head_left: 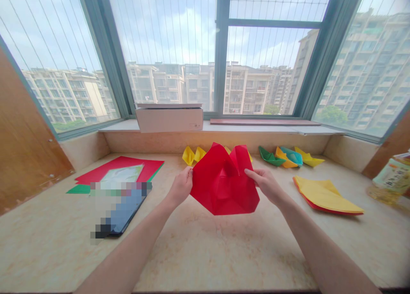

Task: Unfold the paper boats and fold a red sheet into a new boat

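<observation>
A creased sheet of red paper [221,183], partly folded and bulging, is held up in front of me above the counter. My left hand [183,184] pinches its left edge between thumb and fingers. On the opposite side, my right hand [264,181] grips the right edge, with a finger lying on the front of the paper. A folded flap stands up at the paper's upper right. Behind it are small yellow folded-paper pieces [188,156], some partly hidden by the red paper.
Folded paper boats, among them a green boat [270,156], sit at the back right. Yellow and red sheets [329,196] lie nearer, beside an oil bottle [392,176]. Red paper [153,166] and a phone [128,213] lie left. A white box [169,120] rests on the sill.
</observation>
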Demonstrator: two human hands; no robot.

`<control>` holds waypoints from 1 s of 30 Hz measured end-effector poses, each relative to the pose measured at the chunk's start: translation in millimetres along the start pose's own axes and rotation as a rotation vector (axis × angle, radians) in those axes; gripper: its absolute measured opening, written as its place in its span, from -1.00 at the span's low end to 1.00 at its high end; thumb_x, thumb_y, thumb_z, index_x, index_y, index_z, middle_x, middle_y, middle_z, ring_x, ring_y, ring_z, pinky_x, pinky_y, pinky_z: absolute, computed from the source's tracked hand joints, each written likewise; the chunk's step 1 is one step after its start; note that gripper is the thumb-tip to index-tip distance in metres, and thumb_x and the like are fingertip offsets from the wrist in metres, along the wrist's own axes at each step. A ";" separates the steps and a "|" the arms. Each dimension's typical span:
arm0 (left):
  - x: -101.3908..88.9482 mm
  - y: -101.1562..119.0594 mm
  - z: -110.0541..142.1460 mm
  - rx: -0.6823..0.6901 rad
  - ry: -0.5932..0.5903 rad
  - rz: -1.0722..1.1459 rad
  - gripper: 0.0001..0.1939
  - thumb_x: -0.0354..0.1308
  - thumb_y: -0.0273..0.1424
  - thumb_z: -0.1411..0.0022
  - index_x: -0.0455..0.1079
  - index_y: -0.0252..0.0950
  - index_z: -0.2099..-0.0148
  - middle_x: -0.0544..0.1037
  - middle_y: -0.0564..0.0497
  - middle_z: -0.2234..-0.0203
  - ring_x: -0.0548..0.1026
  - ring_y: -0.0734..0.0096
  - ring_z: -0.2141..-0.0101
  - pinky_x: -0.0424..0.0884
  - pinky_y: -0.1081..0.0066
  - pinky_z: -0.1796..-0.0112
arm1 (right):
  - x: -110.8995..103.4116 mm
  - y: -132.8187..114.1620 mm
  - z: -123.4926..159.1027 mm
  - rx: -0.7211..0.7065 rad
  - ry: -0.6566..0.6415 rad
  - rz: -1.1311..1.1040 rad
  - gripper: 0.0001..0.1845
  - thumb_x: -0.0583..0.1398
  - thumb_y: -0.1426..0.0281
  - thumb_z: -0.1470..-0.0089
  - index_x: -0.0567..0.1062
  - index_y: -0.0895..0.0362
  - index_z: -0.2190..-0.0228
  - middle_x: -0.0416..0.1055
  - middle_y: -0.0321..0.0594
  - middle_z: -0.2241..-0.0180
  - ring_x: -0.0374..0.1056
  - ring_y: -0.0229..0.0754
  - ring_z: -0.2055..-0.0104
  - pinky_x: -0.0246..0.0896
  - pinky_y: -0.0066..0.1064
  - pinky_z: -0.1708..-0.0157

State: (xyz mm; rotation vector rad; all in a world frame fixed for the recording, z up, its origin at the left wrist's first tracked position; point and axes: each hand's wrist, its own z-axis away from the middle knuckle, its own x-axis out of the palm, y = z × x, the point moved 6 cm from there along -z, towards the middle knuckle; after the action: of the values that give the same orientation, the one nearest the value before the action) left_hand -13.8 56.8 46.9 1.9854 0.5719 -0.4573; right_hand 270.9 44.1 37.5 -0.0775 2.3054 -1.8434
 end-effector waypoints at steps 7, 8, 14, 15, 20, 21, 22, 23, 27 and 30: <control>5.0 18.1 7.7 0.050 -0.109 0.201 -0.62 0.17 -0.20 -0.19 0.41 -0.30 0.01 0.61 -0.12 0.16 0.56 0.16 0.18 0.42 0.33 0.19 | 22.5 -9.9 12.0 -0.011 -0.212 0.079 -0.47 0.18 -0.04 -0.08 0.59 0.19 0.46 0.55 -0.19 0.43 0.40 -0.13 0.40 0.27 -0.38 0.41; 4.5 20.4 8.8 0.037 -0.105 0.243 -0.59 0.19 -0.18 -0.19 0.40 -0.31 0.00 0.62 -0.11 0.18 0.56 0.15 0.19 0.43 0.33 0.20 | 27.4 -11.5 14.4 -0.018 -0.261 0.091 -0.48 0.18 -0.03 -0.09 0.60 0.19 0.46 0.56 -0.19 0.43 0.41 -0.14 0.40 0.28 -0.38 0.41; 12.3 29.8 14.5 0.007 -0.216 0.420 -0.64 0.10 -0.14 -0.28 0.46 -0.34 0.11 0.61 -0.10 0.26 0.55 0.16 0.24 0.44 0.32 0.23 | 44.0 -12.9 23.4 0.030 -0.378 0.065 -0.61 0.25 0.08 -0.06 0.61 0.16 0.33 0.58 -0.17 0.33 0.47 -0.04 0.30 0.37 -0.33 0.35; 13.8 30.7 15.2 0.018 -0.229 0.428 -0.66 0.10 -0.15 -0.29 0.46 -0.33 0.11 0.61 -0.10 0.24 0.54 0.15 0.21 0.43 0.31 0.20 | 43.8 -13.3 23.6 0.032 -0.364 0.039 -0.63 0.26 0.10 -0.06 0.60 0.14 0.27 0.58 -0.17 0.29 0.48 -0.02 0.26 0.39 -0.30 0.31; 20.1 31.2 17.5 -0.014 -0.268 0.520 -0.66 0.13 -0.14 -0.28 0.44 -0.32 0.11 0.59 -0.08 0.25 0.53 0.17 0.22 0.44 0.31 0.20 | 48.0 -10.7 28.7 0.152 -0.387 -0.318 -0.61 0.29 0.21 -0.04 0.50 0.07 0.08 0.55 -0.15 0.12 0.49 -0.02 0.12 0.38 -0.17 0.09; 20.9 31.0 17.9 -0.036 -0.270 0.555 -0.66 0.14 -0.13 -0.26 0.44 -0.32 0.13 0.59 -0.07 0.27 0.54 0.19 0.25 0.45 0.32 0.23 | 48.6 -8.6 30.1 0.194 -0.369 -0.382 -0.59 0.31 0.22 -0.02 0.49 0.08 0.09 0.55 -0.15 0.12 0.50 -0.01 0.12 0.39 -0.17 0.09; 21.3 30.7 18.4 -0.064 -0.268 0.596 -0.65 0.16 -0.12 -0.25 0.44 -0.32 0.14 0.59 -0.06 0.29 0.54 0.21 0.28 0.45 0.33 0.26 | 49.2 -6.7 31.4 0.225 -0.346 -0.428 -0.58 0.33 0.23 0.01 0.49 0.08 0.09 0.56 -0.14 0.13 0.51 0.00 0.14 0.40 -0.17 0.11; 21.5 30.3 18.8 -0.093 -0.263 0.637 -0.65 0.17 -0.12 -0.23 0.43 -0.32 0.15 0.59 -0.06 0.31 0.54 0.23 0.31 0.45 0.34 0.29 | 50.1 -5.5 32.5 0.244 -0.325 -0.459 -0.58 0.33 0.24 0.01 0.49 0.09 0.10 0.56 -0.14 0.14 0.51 0.01 0.15 0.41 -0.18 0.13; 22.3 30.1 20.9 -0.176 -0.243 0.750 -0.64 0.22 -0.09 -0.18 0.41 -0.30 0.18 0.58 -0.02 0.36 0.53 0.28 0.39 0.44 0.37 0.37 | 55.2 -5.4 35.5 0.257 -0.277 -0.526 -0.66 0.30 0.30 -0.03 0.52 0.08 0.12 0.58 -0.15 0.20 0.53 -0.04 0.22 0.43 -0.27 0.22; 23.2 29.6 21.6 -0.205 -0.234 0.772 -0.60 0.24 -0.07 -0.15 0.42 -0.30 0.16 0.59 -0.02 0.36 0.54 0.27 0.38 0.45 0.36 0.37 | 56.4 -6.0 35.5 0.270 -0.254 -0.533 -0.69 0.30 0.31 -0.02 0.53 0.08 0.15 0.59 -0.15 0.23 0.54 -0.04 0.25 0.44 -0.27 0.24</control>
State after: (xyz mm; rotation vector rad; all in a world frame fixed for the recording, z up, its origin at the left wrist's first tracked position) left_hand 20.4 30.1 45.9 1.7555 -0.2943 -0.1327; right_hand 221.5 -0.3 29.5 -0.9051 1.9630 -2.2046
